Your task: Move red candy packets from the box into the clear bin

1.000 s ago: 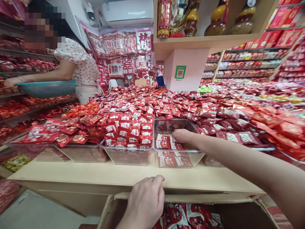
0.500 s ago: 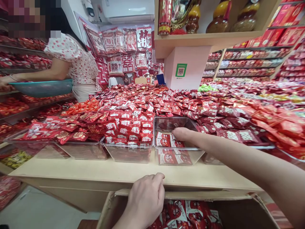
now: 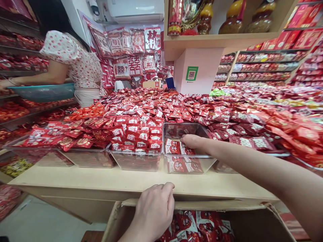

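Note:
My right hand [image 3: 192, 141] reaches into a clear plastic bin [image 3: 185, 169], its fingers bent down and closed at a small red-and-white packet [image 3: 187, 150]. Beside it in that bin lie more such packets [image 3: 172, 146], set flat in rows. Nearer to me, my left hand [image 3: 156, 208] hangs over the far rim of an open cardboard box [image 3: 202, 205], back upward, with its fingers curled under. What those fingers hold, if anything, is hidden. Several larger red packets [image 3: 188, 223] lie inside the box.
Other clear bins [image 3: 136, 163] heaped with red packets line the wooden counter [image 3: 88, 179]. Above the right side juts a shelf [image 3: 217, 42] with gourd-shaped ornaments. A co-worker [image 3: 75, 62] at the left has a blue-green basin [image 3: 42, 92].
The co-worker and the basin have shifted slightly left. My right hand has barely moved within the bin, and my left hand stays over the box rim.

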### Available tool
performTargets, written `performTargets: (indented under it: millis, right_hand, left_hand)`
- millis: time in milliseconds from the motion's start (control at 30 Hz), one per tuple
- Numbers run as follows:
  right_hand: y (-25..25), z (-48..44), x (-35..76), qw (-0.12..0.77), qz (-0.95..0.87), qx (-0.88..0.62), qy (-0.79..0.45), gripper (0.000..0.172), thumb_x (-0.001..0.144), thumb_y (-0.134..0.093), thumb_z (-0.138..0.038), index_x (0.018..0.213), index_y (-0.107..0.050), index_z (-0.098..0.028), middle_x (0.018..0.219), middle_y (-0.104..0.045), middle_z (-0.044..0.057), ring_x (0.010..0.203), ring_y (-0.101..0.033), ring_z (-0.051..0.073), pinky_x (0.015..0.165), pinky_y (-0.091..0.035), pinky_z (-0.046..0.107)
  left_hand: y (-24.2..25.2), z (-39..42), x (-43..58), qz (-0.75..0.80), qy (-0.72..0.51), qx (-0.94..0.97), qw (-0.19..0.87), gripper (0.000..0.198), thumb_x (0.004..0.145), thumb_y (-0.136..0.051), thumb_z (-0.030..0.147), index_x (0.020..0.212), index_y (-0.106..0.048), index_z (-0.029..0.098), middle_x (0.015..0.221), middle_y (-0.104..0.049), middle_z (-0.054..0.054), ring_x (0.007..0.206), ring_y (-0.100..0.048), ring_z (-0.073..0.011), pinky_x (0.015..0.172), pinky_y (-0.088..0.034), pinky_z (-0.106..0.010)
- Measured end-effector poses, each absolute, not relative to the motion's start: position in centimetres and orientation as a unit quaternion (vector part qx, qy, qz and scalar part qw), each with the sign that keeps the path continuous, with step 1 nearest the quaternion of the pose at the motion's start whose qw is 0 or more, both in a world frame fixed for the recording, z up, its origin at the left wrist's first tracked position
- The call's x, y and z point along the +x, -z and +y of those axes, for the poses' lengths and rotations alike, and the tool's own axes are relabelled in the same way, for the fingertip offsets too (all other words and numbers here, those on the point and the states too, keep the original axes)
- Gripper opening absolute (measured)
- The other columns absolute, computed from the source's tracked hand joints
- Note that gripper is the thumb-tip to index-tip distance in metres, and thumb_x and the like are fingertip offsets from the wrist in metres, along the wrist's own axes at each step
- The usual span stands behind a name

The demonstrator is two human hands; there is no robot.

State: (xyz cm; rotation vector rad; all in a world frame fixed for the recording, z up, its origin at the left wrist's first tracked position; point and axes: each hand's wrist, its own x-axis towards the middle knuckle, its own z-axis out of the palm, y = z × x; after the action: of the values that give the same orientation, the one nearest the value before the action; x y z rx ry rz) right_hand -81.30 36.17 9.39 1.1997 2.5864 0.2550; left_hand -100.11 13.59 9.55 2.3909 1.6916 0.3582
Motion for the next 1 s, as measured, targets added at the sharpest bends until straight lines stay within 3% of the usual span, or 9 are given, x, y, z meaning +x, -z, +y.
performTargets:
  millis: [767, 867, 1000]
  right_hand:
    - [-10.7, 36.0, -81.5, 0.101, 0.896, 0.417, -0.11, 0.021, 0.067, -0.053, -0.015, 0.085, -0.062, -0.009, 0.089, -0.061, 0.014, 0.082, -0.058, 0.022, 0.071, -0.045, 0.028]
    - [-14.2, 34.1, -82.0, 0.036, 0.903, 0.41, -0.128, 0.02, 0.075, -0.047, -0.021, 0.086, -0.06, -0.011, 0.093, -0.058, 0.013, 0.085, -0.055, 0.02, 0.073, -0.042, 0.027]
    - [-19.9, 25.6, -81.8, -0.188, 0.904, 0.381, -0.045, 0.019, 0.079, -0.045, -0.028, 0.075, -0.057, -0.014, 0.074, -0.059, 0.004, 0.068, -0.053, 0.013, 0.063, -0.041, 0.023]
  left_hand:
    - [-9.6, 14.1, -100.0, 0.579, -0.119, 0.805, 0.047, 0.026, 0.081, -0.027, 0.02, 0.093, -0.05, 0.027, 0.079, -0.066, 0.0, 0.074, -0.061, -0.0197, 0.063, -0.042, -0.031]
    - [-9.6, 14.0, -100.0, 0.582, -0.115, 0.805, 0.031, 0.026, 0.082, -0.027, 0.02, 0.091, -0.051, 0.027, 0.079, -0.067, 0.0, 0.074, -0.062, -0.0199, 0.063, -0.041, -0.031]
    - [-9.8, 13.7, -99.9, 0.578, -0.117, 0.807, 0.031, 0.027, 0.082, -0.026, 0.02, 0.092, -0.05, 0.027, 0.079, -0.067, 0.0, 0.074, -0.062, -0.0194, 0.062, -0.041, -0.03]
